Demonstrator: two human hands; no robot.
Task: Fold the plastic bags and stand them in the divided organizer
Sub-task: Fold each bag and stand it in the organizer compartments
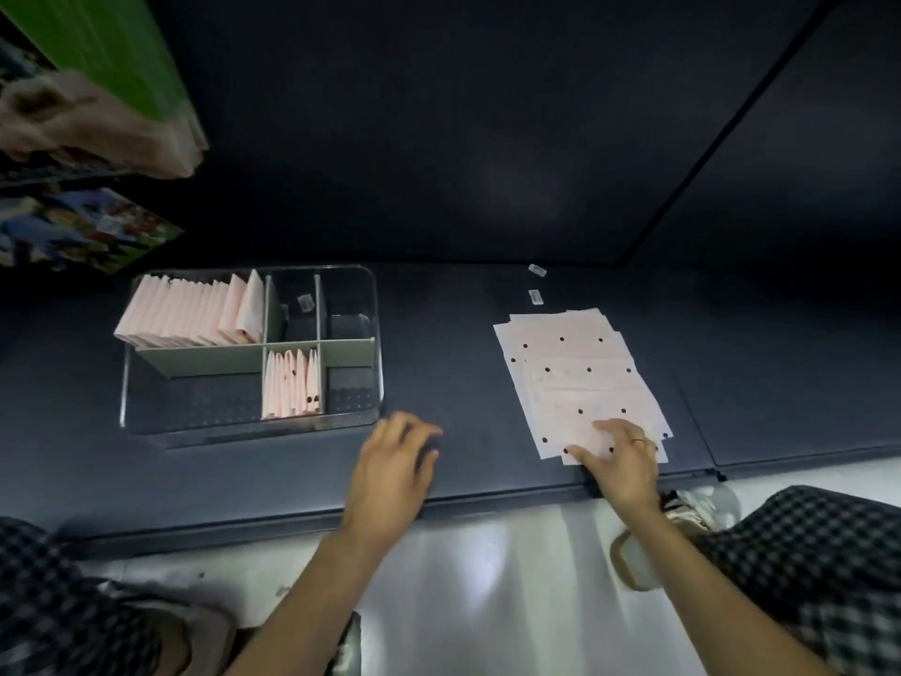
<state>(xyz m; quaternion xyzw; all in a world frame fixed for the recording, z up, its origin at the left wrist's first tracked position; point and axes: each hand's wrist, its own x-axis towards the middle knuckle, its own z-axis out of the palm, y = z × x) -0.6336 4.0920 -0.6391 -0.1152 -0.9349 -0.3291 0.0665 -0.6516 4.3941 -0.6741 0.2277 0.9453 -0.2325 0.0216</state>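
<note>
A clear divided organizer (127,383) sits on the dark shelf at the left. Its back left compartment holds a row of folded pink bags (190,312) standing upright. A front middle compartment holds several more folded bags (291,385). A loose stack of flat pale pink bags with dark dots (575,368) lies to the right. My right hand (619,456) rests with spread fingers on the near edge of that stack. My left hand (395,461) hovers blurred over the shelf between organizer and stack, holding nothing.
Two small clear tags (536,283) lie behind the flat stack. Another small tag lies in the organizer's back middle compartment (305,303). Green and printed boxes (92,56) hang at the upper left. The shelf's front edge (487,497) runs just under my wrists.
</note>
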